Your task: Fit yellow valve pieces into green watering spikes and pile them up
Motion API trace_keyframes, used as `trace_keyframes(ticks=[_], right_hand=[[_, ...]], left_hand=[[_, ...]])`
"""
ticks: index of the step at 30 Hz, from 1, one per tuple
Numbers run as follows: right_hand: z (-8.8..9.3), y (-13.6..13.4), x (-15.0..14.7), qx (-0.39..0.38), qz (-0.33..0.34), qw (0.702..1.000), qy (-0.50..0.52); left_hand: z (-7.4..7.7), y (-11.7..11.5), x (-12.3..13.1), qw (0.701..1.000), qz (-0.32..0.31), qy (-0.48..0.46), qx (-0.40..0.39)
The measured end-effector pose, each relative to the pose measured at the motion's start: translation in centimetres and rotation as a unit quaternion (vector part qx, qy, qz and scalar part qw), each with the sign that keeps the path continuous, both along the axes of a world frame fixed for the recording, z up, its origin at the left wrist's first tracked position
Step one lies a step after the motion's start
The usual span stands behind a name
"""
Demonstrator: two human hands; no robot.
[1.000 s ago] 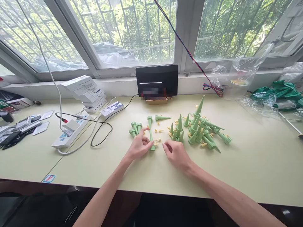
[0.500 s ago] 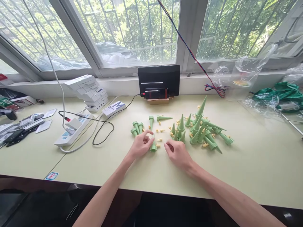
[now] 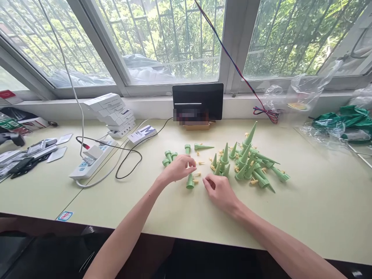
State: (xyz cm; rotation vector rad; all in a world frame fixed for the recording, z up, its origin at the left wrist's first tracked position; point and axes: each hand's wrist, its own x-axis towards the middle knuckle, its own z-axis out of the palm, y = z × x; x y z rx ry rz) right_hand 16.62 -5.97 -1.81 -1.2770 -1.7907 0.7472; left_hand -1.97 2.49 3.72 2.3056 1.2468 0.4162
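The right hand (image 3: 220, 190) rests on the table (image 3: 177, 217) with its fingers curled, and whether anything is inside cannot be told; just to its left, a green spike (image 3: 190, 185) lies with its wide end toward the person and its long axis running away beneath the nearer left hand (image 3: 180, 167). That hand is over the shaft, thumb and fingers parted, nothing visibly held, with a small yellow piece (image 3: 201, 163) just right of its fingertips. Compared with half a second ago, it has shifted forward and rightward across the spike.
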Motion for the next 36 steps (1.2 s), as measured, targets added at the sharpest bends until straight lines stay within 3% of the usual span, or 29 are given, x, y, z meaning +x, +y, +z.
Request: trace_keyframes(ticks=[15,36], right_hand=[[0.2,-0.2,0.0,0.001,0.011,1.000,-0.023],[0.4,-0.2,0.1,-0.001,0.019,0.999,-0.034]], left_hand=[[-1.9,-0.3,0.0,0.999,-0.032,-0.030,-0.014],[-2.7,-0.2,0.1,1.000,-0.025,0.001,-0.010]])
